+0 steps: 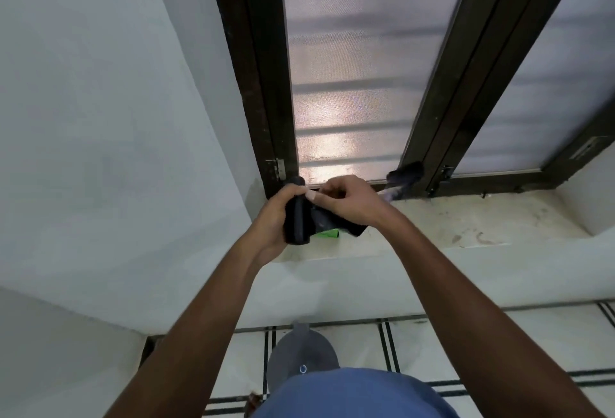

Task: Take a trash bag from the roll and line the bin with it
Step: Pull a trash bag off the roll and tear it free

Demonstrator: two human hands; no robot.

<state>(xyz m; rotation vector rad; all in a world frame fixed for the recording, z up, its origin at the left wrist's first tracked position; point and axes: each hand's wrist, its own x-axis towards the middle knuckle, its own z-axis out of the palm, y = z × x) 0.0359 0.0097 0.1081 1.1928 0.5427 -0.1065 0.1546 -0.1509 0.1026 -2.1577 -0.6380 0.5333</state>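
Both of the person's bare arms are reaching forward and up toward a pale window ledge (466, 218). The left hand (276, 218) is wrapping closed around a black roll of trash bags (297, 218), holding it upright with the fingers curled over its upper part and the thumb side facing the camera. The right hand (349, 201) is closing on the loose black bag (329, 218) that is coming off the roll, its fingertips pinching the film near the top of the roll while the rest of the sheet is bunching under the palm. A pale strip, perhaps a bandage, is showing on one finger where the two hands are meeting.

The roll is looking dark, matte and cylindrical, and it is sitting just above the ledge's front edge, in front of the dark window frame (263, 84). A small green item (327, 234) is lying on the ledge just behind the bag. A dark brush-like object (404, 176) is resting farther right against the frame.

Below, a grey bin (301, 354) with its lid on is standing on the tiled floor (466, 344), well apart from the roll; what is inside cannot be told.
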